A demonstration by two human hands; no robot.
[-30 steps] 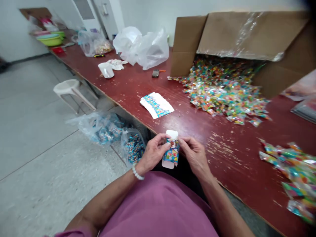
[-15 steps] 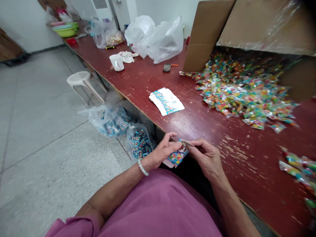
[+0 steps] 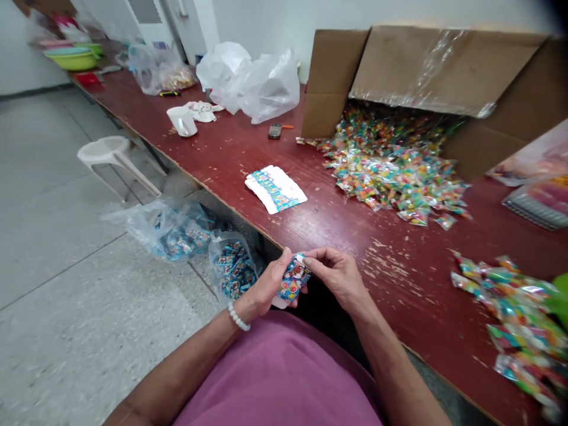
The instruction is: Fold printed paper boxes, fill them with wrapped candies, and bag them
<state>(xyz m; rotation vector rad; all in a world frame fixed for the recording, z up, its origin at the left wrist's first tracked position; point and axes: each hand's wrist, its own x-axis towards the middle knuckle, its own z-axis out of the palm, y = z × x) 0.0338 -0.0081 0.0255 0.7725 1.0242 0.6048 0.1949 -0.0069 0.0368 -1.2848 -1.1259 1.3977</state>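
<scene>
A small printed cardboard box (image 3: 293, 280), blue with colourful pictures, is between my hands just off the table's front edge. My left hand (image 3: 271, 280) wraps round it from the left, thumb on its near side and fingertips showing beneath. With thumb and forefinger my right hand (image 3: 335, 273) pinches a white flap at the box's top end. A pale flap sticks out at the lower end. On the table beyond lies a stack of flat box blanks (image 3: 277, 189), white with blue printed strips. Whether the box holds anything is hidden.
A tipped carton (image 3: 331, 89) spills clear candy packets (image 3: 390, 177) onto the red table (image 3: 213, 160). More packets (image 3: 510, 313) lie at right. A mug (image 3: 181, 122), phone (image 3: 274, 131) and plastic bags (image 3: 252, 83) stand farther back. Below are a bag of small boxes (image 3: 235, 266) and a stool (image 3: 106, 151).
My view has turned right. My left hand has closed round the box, and its top end is now turned up. My right hand has shifted to a pinch on the white flap.
</scene>
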